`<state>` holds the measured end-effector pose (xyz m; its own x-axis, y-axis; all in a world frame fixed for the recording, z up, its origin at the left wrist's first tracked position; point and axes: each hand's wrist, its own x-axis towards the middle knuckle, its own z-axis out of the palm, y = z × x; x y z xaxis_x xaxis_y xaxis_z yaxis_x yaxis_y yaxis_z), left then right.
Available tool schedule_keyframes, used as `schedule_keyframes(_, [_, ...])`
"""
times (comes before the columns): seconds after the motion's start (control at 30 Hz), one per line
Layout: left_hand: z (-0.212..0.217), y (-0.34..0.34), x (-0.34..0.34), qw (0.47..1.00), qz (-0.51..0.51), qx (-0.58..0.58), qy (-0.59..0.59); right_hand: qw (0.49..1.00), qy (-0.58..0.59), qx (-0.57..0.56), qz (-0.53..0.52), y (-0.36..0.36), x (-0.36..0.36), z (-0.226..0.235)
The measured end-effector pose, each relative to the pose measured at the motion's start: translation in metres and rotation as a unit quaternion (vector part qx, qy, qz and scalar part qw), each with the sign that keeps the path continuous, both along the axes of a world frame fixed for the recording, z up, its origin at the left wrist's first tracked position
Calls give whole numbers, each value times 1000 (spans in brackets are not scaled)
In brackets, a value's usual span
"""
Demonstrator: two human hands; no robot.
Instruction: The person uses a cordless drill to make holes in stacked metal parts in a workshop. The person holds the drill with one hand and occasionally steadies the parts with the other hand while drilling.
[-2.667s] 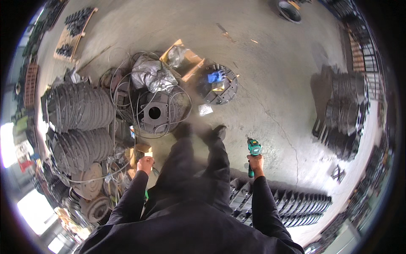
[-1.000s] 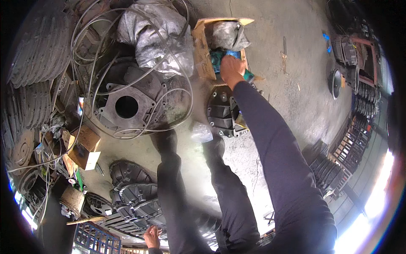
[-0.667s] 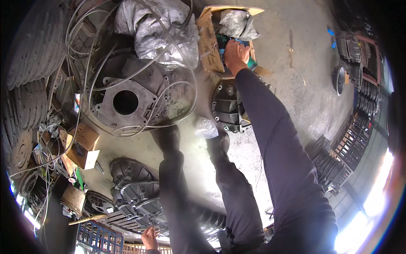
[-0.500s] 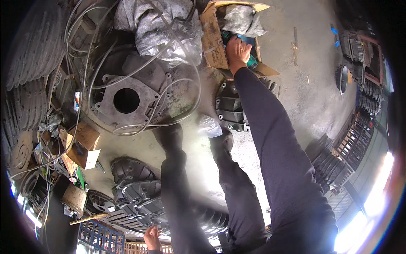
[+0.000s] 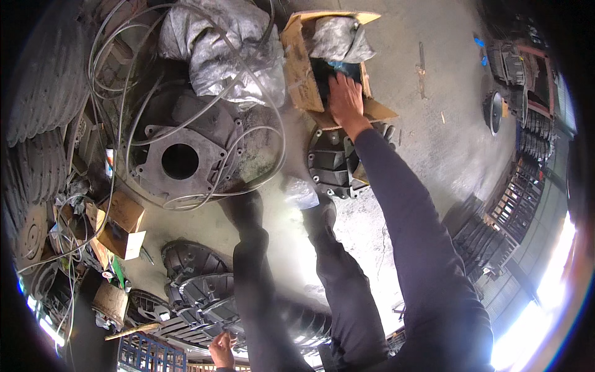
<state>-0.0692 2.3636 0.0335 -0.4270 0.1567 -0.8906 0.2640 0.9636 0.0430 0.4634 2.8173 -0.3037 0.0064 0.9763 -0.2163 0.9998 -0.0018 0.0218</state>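
My right hand [image 5: 347, 104] reaches over the near flap into an open cardboard box [image 5: 300, 71]. Its fingers point down into the dark interior, where the tips are hidden, so their grip does not show. Just beyond them lies some blue plastic [image 5: 344, 68], and a grey plastic bag [image 5: 339, 40] fills the far end. My left hand [image 5: 222, 351] is low at the lower edge beside my leg, its fingers curled in; anything inside them is too small to make out. A dark ribbed metal casting [image 5: 331, 162] lies under my right wrist, near the box.
Left of the box stands a large metal housing [image 5: 204, 155] with a round hole, crossed by a looped grey hose [image 5: 282, 133]. Behind it is a silver plastic sheet [image 5: 232, 56]. More castings [image 5: 198, 282] lie lower left, near a small opened carton [image 5: 127, 214]. Clear plastic [image 5: 300, 192] lies by my foot.
My right hand has drawn slightly nearer, and its fingers now point into the box. The green thing seen beside it before no longer shows. My left hand stays low. The whole view has shifted slightly.
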Motion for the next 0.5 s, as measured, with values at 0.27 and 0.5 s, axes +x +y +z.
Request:
schedule_keyframes(0.27, [-3,22,-1,1000,7,16,-4,952,52,293,-72,70,28,49])
schedule_keyframes(0.5, [6,23,9,1000,-9,-10,0,991,90,11,-97,77,31,45])
